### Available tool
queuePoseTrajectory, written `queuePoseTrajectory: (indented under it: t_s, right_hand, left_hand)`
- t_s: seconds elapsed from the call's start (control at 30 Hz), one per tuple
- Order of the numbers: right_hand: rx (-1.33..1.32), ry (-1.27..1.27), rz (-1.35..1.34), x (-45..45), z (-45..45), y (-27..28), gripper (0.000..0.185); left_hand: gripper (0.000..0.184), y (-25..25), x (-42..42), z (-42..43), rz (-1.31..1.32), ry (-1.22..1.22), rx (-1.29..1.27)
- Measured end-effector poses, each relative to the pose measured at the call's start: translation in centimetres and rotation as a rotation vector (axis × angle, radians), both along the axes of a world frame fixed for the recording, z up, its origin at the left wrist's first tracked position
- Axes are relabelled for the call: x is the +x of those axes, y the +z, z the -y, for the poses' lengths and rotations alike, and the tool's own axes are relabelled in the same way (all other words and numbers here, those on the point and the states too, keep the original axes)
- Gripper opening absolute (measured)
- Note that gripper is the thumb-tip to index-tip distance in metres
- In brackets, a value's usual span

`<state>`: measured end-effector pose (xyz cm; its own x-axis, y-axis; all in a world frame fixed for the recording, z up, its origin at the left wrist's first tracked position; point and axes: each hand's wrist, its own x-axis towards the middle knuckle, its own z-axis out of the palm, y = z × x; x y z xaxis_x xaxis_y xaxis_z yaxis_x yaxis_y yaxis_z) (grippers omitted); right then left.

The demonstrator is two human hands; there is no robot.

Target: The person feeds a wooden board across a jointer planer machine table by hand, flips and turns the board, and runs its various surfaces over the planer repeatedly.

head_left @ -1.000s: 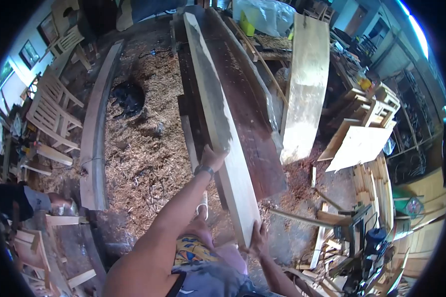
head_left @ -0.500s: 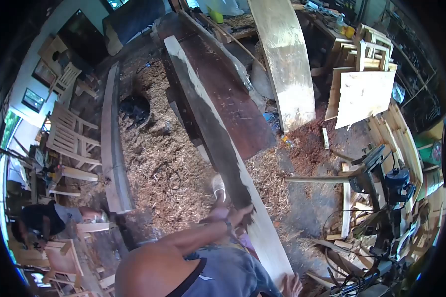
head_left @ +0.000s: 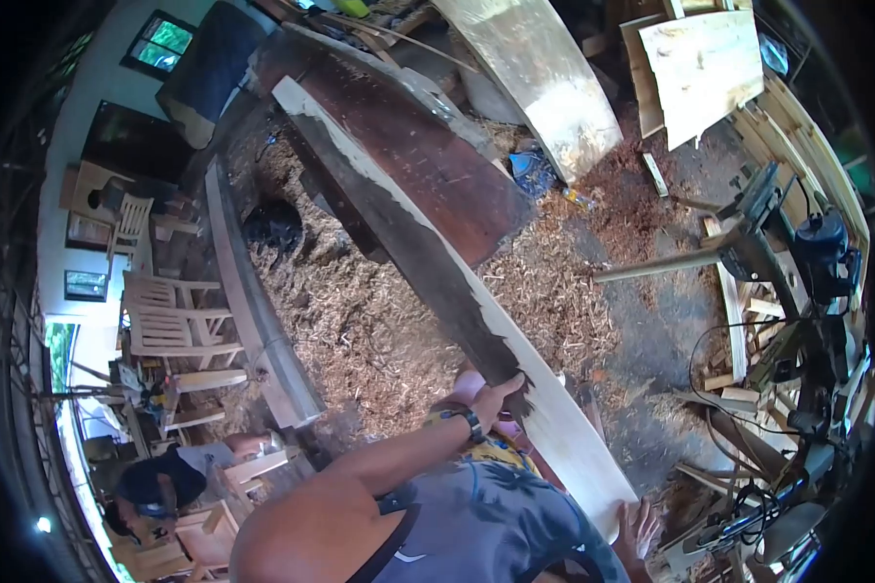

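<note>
A long wooden plank (head_left: 564, 428), dark along one side and pale along the other, runs from upper left down to my body. My left hand (head_left: 501, 400), a watch on its wrist, grips the plank's left edge, with part of its fingers hidden. At the near end my right hand (head_left: 636, 530) holds the plank's corner, its fingers upright against the wood. Beneath the far part of the plank lies a wide reddish-brown board (head_left: 437, 194).
Wood shavings (head_left: 389, 340) cover the floor. To the left are a long beam (head_left: 262, 321), a slatted chair (head_left: 170, 316) and a bent-over person (head_left: 165, 481). A machine (head_left: 817, 253) and scrap wood stand on the right. A broad pale slab (head_left: 544, 87) leans at the back.
My view has turned and tilted, so the room appears shifted. The plank's near end and both hands now sit farther right and higher in view. Both hands stay on the plank.
</note>
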<state>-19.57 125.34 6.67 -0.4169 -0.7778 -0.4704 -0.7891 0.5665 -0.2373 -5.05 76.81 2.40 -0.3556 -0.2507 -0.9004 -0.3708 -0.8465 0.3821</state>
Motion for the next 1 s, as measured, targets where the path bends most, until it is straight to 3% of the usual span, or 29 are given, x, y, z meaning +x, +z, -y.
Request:
queuePoseTrajectory:
  t_s: [0.33,0.47,0.5,0.77,0.87,1.0]
  right_hand:
    - [0.006,0.004,0.038,0.6,8.0,-0.4,0.110]
    - [-0.010,0.004,0.031,1.2,12.9,-0.1,0.108]
    - [-0.038,0.005,0.003,1.5,14.5,-0.4,0.107]
    - [-0.110,-0.038,0.116,1.8,26.6,0.5,0.097]
    - [-0.119,-0.030,0.137,2.0,32.4,0.8,0.102]
    - [-0.072,0.009,0.151,2.4,41.0,1.4,0.112]
  left_hand:
    - [0.059,-1.0,0.6,7.2,0.124,0.024,-0.151]
    - [0.074,2.3,0.0,11.7,0.320,-0.144,-0.329]
    - [0.084,2.6,0.0,13.0,0.399,-0.211,-0.349]
    - [0.106,3.4,-0.4,23.1,0.709,-0.405,-0.633]
    - [0.111,1.2,0.9,28.6,0.774,-0.388,-0.722]
    - [0.111,5.5,-0.6,35.2,0.652,-0.151,-0.680]
